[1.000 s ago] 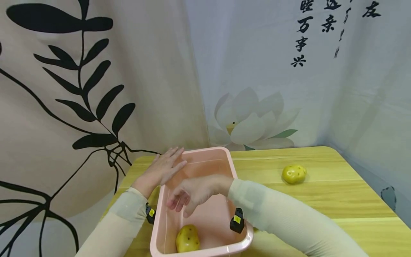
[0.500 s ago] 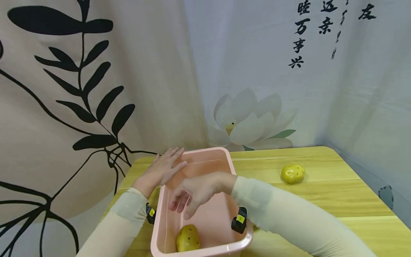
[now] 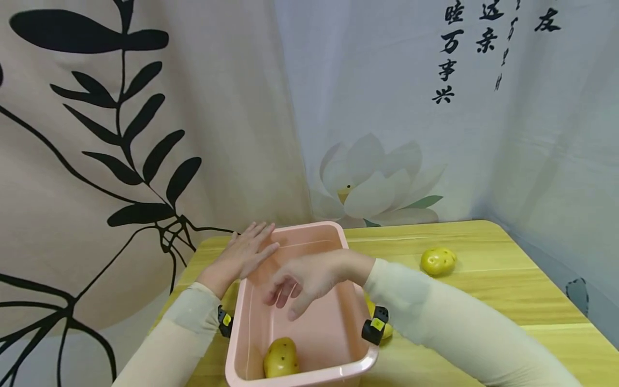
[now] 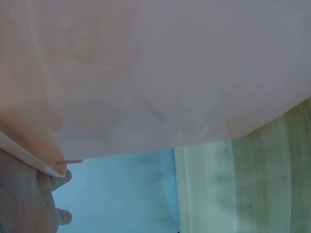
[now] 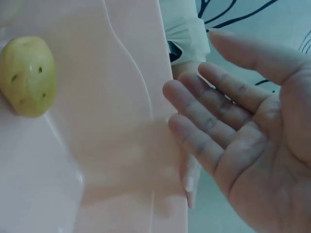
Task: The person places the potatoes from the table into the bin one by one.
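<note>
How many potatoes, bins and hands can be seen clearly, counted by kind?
Potatoes: 2 (bin potato, table potato)
Bins: 1 (pink bin)
Hands: 2 (left hand, right hand)
Total: 5
Uncounted: a yellow thing right of the bin, mostly hidden.

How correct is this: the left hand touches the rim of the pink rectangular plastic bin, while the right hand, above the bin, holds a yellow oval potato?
The right hand holds nothing; the right wrist view shows it empty. The left hand does touch the bin's rim.

A potato [image 3: 281, 357] lies in the bin [image 3: 321, 333], another potato [image 3: 438, 262] on the table [image 3: 483, 252] right of it
</note>
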